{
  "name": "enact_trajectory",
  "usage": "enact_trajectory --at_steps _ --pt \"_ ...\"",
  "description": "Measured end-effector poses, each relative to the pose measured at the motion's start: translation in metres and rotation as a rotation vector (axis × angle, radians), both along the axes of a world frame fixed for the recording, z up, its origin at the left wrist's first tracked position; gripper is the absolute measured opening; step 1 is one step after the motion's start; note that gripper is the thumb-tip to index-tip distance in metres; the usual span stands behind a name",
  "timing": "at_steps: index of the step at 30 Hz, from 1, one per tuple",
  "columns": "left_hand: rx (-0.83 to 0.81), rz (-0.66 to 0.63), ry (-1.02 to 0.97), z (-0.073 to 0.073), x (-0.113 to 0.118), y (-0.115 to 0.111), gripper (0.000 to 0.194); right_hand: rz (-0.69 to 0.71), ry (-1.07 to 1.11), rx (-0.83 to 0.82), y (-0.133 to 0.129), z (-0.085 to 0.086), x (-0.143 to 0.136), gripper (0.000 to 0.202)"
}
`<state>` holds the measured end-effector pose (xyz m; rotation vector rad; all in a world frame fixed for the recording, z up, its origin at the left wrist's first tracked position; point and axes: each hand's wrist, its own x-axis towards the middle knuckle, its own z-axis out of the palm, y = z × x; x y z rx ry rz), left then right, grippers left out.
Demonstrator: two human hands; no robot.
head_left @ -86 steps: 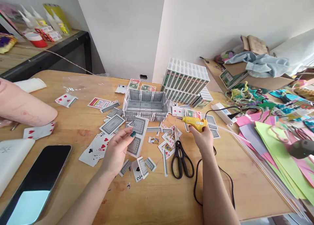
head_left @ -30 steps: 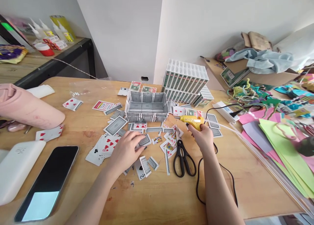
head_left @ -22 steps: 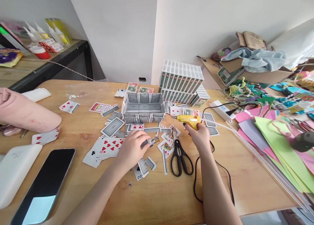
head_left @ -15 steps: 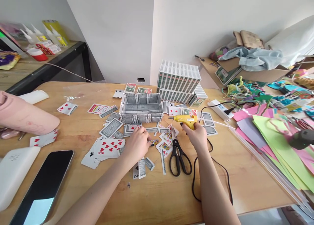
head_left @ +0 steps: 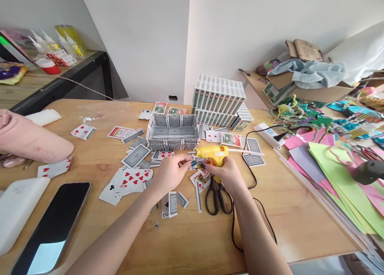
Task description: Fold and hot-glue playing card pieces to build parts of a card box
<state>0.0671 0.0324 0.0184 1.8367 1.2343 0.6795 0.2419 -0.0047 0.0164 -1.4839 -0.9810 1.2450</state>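
Note:
Between the fingertips of my left hand point(head_left: 172, 171) is a small cut piece of playing card point(head_left: 195, 162). My right hand point(head_left: 225, 173) is wrapped round a yellow hot glue gun point(head_left: 211, 151), its nozzle pointing left and a clear glue stick out of its back. The two hands are close together, with the right fingertips near the card piece. Just behind them stands an open box made of playing cards point(head_left: 173, 143), grey card backs showing. Black-handled scissors point(head_left: 212, 201) lie under the glue gun, their blades mostly hidden.
Loose cards point(head_left: 136, 179) and strips surround the hands. Stacked card packs point(head_left: 219, 95) stand behind the box. A phone point(head_left: 52, 227) and pink case point(head_left: 36, 137) lie left. A black cord point(head_left: 255, 175), power strip point(head_left: 270, 135) and coloured paper point(head_left: 333, 175) lie right.
My right hand has moved left with the glue gun, bringing it beside my left hand. My left hand has raised the card piece slightly and turned it towards the right hand.

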Motion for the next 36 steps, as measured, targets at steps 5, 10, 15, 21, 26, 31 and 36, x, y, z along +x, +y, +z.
enact_trajectory --at_steps 5,10,15,21,26,31,36 --pt "0.025 0.0 0.063 -0.003 -0.012 -0.006 0.026 -0.073 0.153 -0.02 0.002 -0.01 -0.004 0.028" --pt "0.184 0.011 0.383 -0.018 -0.046 -0.011 0.035 -0.162 0.204 -0.046 0.005 -0.014 0.001 0.028" --pt "0.14 -0.028 0.428 -0.027 -0.059 -0.012 0.034 -0.143 0.176 -0.054 0.004 -0.016 -0.003 0.025" --pt "0.011 -0.019 0.176 -0.015 -0.058 -0.015 0.034 -0.04 0.138 -0.087 -0.001 -0.011 -0.012 0.022" --pt "-0.046 -0.011 0.052 -0.013 -0.053 -0.018 0.035 0.007 0.153 -0.107 -0.002 -0.012 -0.021 0.029" --pt "-0.057 -0.006 0.037 -0.012 -0.052 -0.02 0.039 0.022 0.126 -0.138 -0.002 -0.016 -0.025 0.03" --pt "-0.093 -0.013 0.039 -0.01 -0.055 -0.022 0.038 0.011 0.135 -0.148 -0.002 -0.016 -0.025 0.029"
